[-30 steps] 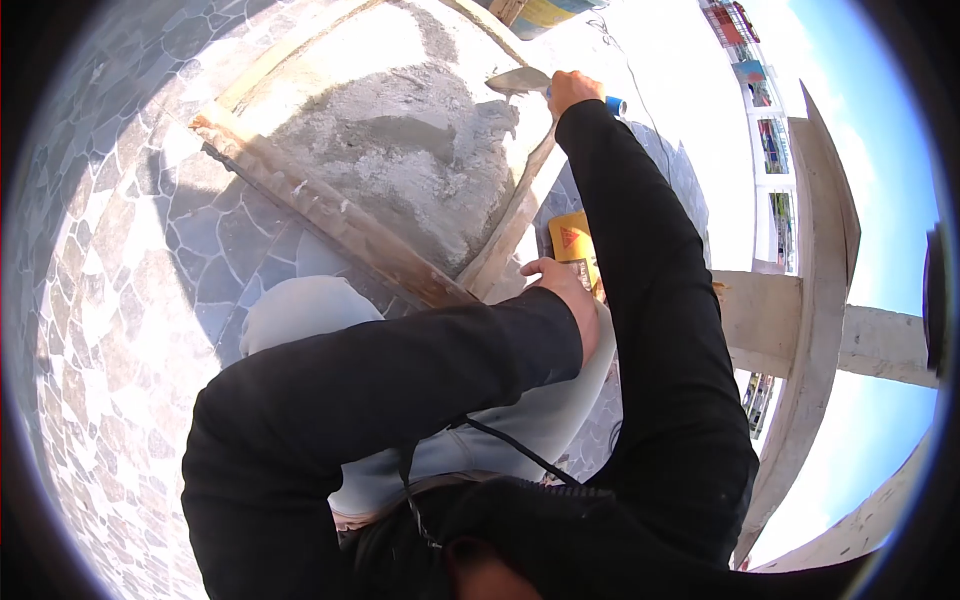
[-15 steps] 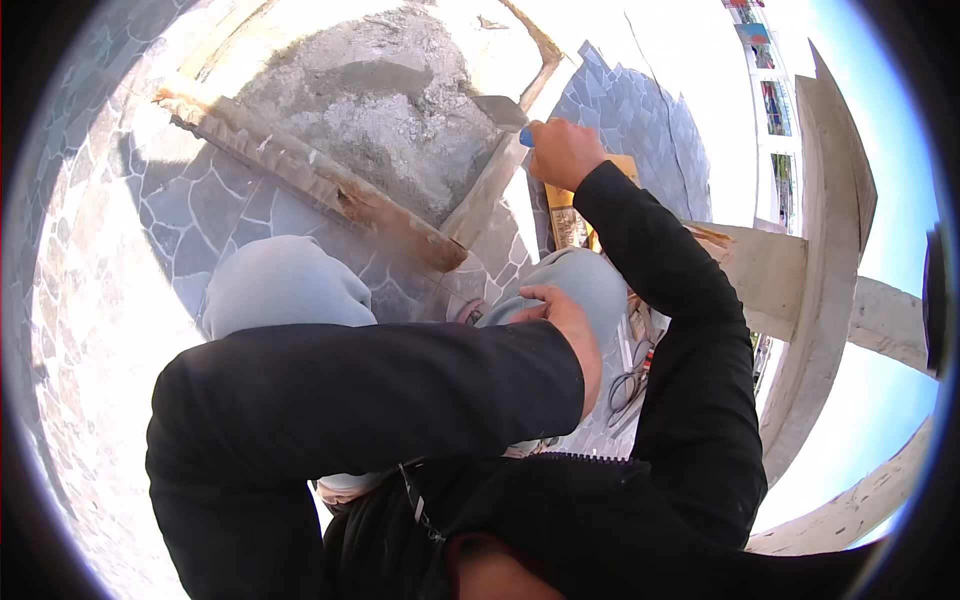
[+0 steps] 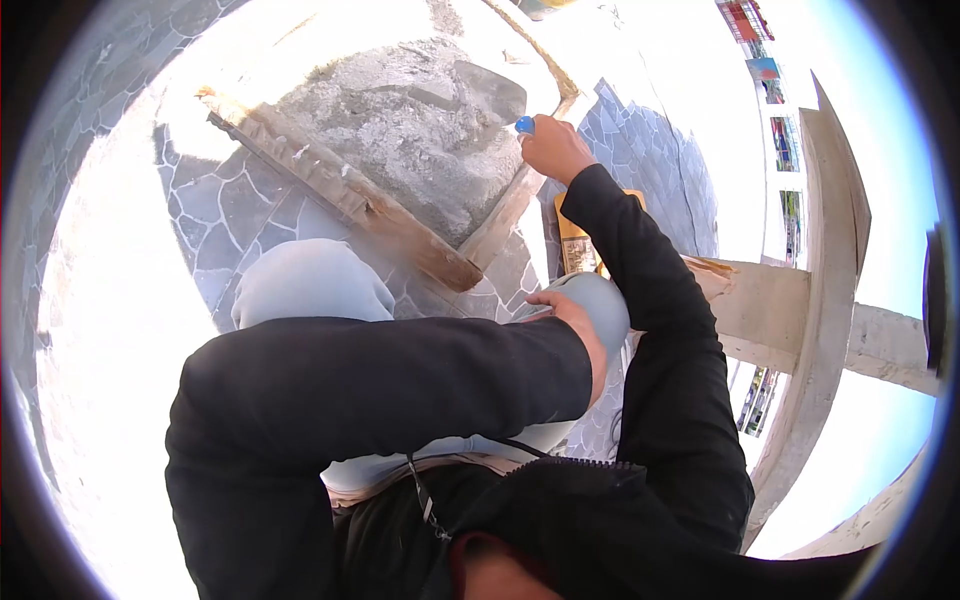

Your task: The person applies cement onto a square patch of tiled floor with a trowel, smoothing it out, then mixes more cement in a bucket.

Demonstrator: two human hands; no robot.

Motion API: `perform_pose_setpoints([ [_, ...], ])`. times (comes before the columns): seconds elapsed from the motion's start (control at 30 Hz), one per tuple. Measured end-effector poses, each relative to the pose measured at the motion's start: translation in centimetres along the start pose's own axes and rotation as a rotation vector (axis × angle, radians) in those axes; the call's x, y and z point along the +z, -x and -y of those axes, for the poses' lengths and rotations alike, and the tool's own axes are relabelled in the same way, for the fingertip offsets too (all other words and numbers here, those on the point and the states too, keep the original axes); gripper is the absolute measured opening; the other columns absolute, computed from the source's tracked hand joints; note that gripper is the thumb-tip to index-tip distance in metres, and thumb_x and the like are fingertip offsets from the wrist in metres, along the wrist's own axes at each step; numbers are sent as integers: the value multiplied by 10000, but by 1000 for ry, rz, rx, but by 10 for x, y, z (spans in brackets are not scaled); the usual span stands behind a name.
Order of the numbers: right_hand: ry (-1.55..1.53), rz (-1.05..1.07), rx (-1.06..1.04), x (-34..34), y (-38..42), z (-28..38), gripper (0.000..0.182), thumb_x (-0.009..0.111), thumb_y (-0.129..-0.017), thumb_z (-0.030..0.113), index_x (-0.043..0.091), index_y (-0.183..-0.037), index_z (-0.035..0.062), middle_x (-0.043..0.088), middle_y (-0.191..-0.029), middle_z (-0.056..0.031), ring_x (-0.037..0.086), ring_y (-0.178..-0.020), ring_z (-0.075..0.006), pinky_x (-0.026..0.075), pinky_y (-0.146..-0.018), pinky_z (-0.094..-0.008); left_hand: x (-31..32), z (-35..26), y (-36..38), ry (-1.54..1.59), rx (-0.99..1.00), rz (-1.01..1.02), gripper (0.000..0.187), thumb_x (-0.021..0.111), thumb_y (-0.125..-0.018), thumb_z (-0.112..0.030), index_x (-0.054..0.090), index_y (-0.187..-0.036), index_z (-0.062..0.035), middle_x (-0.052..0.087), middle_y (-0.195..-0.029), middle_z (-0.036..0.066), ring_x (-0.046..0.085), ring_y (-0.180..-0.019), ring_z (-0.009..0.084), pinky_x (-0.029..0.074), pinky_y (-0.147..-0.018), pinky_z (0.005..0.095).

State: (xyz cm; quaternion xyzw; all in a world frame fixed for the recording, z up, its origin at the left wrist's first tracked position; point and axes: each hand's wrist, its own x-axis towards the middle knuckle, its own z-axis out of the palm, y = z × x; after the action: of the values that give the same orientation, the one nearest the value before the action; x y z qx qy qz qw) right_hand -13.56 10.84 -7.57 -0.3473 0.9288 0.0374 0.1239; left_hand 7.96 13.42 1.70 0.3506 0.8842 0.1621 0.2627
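Observation:
My right hand is closed round the blue handle of a trowel. The trowel's grey blade lies on the rough grey mortar inside a wooden frame. My left hand rests on my knee, below the frame's near corner. Its thumb shows, but the other fingers are largely hidden, so whether it is open or closed is unclear.
Irregular stone paving surrounds the frame. A yellow object stands beside my right forearm. On the right is a concrete beam structure, with a railing and brightly coloured things beyond.
The trowel blade has moved farther over the mortar and shows more of its face. The view has shifted, so the frame appears lower and farther right. My left hand stays at my knee.

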Motion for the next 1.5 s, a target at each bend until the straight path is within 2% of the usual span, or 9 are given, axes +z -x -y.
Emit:
perform_pose_setpoints([
  [0.47, -5, 158, -158, 40, -66, 92, 323, 536, -746, 203, 636, -920, -50, 608, -991, -288, 581, -979, -419, 464, -856, -434, -9, -3, 12, 75, -59, 142, 420, 626, -786, -293, 596, -1190, -184, 608, -1136, 10, 552, -1065, 358, 405, -838, 641],
  [0.6, -21, 176, -230, 36, -77, 118, 318, 514, -769, 199, 632, -917, -56, 613, -996, -275, 581, -974, -419, 462, -850, -451, 10, -2, -25, -50, -60, 129, 307, 573, -766, -216, 677, -1044, -139, 665, -980, 93, 620, -877, 339, 455, -685, 621],
  [0.67, 35, 124, -340, 40, -82, 121, 303, 504, -768, 185, 622, -934, -39, 616, -979, -270, 591, -938, -415, 470, -814, -456, -6, 2, -10, 54, -114, 180, 449, 629, -779, -303, 584, -1209, -182, 614, -1130, 28, 559, -1048, 365, 415, -837, 625],
  [0.8, 126, 16, -420, 1, -45, 101, 255, 510, -786, 189, 584, -949, 7, 619, -961, -205, 581, -929, -371, 453, -796, -436, -12, 11, 19, 104, -77, 156, 488, 647, -770, -301, 561, -1234, -179, 597, -1162, 41, 553, -1052, 371, 409, -840, 630],
  [0.93, 4, -25, -429, -16, -26, 31, 307, 536, -753, 150, 577, -1046, 69, 608, -975, -174, 582, -919, -354, 453, -789, -423, -14, 19, 42, 66, 10, -95, 264, 562, -744, -192, 705, -956, -127, 663, -903, 94, 617, -805, 355, 446, -634, 640],
  [1.0, -90, -9, -372, -6, -22, 1, 353, 569, -756, 152, 564, -1099, 68, 604, -984, -172, 581, -923, -347, 450, -798, -413, -22, 24, 45, 195, 25, 70, 481, 609, -818, -291, 517, -1267, -143, 542, -1224, 118, 516, -1095, 399, 406, -839, 636],
  [1.13, -58, 39, -470, 33, -29, -3, 330, 584, -761, 162, 583, -1075, 59, 604, -962, -178, 579, -927, -352, 459, -798, -425, -9, 29, -6, 289, -83, 97, 441, 565, -836, -297, 536, -1250, -150, 564, -1190, 113, 531, -1069, 403, 416, -819, 632],
  [1.37, -66, -70, -371, 58, -79, 63, 282, 574, -771, 197, 612, -1001, 38, 623, -953, -200, 601, -916, -360, 487, -776, -442, -1, 22, 1, -3, -4, 13, 314, 543, -797, -174, 656, -1087, -127, 627, -1097, 95, 602, -953, 364, 452, -721, 634],
  [1.5, -31, -72, -237, 55, -116, 70, 279, 569, -738, 208, 627, -945, 31, 642, -914, -201, 615, -905, -355, 489, -791, -437, 20, 34, 1, -61, 3, -343, 229, 585, -650, -210, 704, -820, -115, 663, -775, 88, 646, -685, 290, 483, -491, 521],
])
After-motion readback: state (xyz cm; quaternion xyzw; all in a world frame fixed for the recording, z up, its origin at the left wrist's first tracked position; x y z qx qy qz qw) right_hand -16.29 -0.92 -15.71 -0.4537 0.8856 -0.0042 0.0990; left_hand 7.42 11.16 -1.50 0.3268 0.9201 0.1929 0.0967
